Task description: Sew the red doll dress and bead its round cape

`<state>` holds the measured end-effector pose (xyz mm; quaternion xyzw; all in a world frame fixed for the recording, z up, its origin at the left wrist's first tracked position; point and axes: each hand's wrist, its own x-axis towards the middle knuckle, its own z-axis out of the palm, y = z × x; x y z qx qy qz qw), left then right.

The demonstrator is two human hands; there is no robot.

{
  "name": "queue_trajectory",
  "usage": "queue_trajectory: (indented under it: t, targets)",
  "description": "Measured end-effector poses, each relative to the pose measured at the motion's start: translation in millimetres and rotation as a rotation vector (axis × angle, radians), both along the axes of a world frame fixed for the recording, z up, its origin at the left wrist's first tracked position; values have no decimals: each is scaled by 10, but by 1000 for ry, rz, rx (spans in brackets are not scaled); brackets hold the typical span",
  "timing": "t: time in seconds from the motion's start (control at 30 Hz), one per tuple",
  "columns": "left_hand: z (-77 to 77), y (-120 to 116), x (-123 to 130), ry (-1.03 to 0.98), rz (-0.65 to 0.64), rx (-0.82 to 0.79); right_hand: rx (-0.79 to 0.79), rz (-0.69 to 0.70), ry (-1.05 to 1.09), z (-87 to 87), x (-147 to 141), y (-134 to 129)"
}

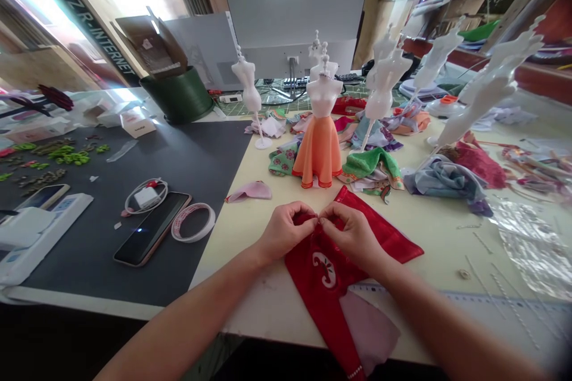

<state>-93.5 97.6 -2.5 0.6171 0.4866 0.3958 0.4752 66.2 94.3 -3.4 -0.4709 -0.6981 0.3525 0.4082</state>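
Both hands pinch a small red doll garment [322,294] close together at its upper part. My left hand [290,227] has thumb and index finger closed on the red cloth. Tip to tip with it, my right hand [351,232] pinches the same cloth. A white paisley patch [324,269] shows on the garment, and pink lining [369,327] spreads from its lower side. Part of the garment hangs over the table's front edge. Just beyond the hands stands a white mannequin [324,95] wearing an orange skirt [318,152] with red trim.
Bare mannequins [246,89] and fabric scraps [375,164] fill the back. On the dark left side lie a phone [152,229], a tape roll [203,233] and a power strip [53,238]. Rightward are a ruler [465,297], bead strings [513,309] and a silvery plastic bag [531,244].
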Motion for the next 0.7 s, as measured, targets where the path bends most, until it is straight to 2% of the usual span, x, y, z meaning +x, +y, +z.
queue_trajectory:
  t: [0.2, 0.33, 0.4, 0.47, 0.7]
  targets:
    - [-6, -34, 25, 180, 48, 175, 158, -26, -139, -93, 5, 11]
    - [-31, -47, 36, 252, 70, 264, 174, -34, -162, -98, -2, 18]
    - [-31, -47, 38, 243, 61, 238, 117, -24, -127, -90, -3, 22]
    - [-25, -41, 37, 184, 40, 146, 7, 7, -46, -79, 1, 30]
    - [17, -11, 35, -206, 4, -213, -417, 118, 366, -21, 5, 41]
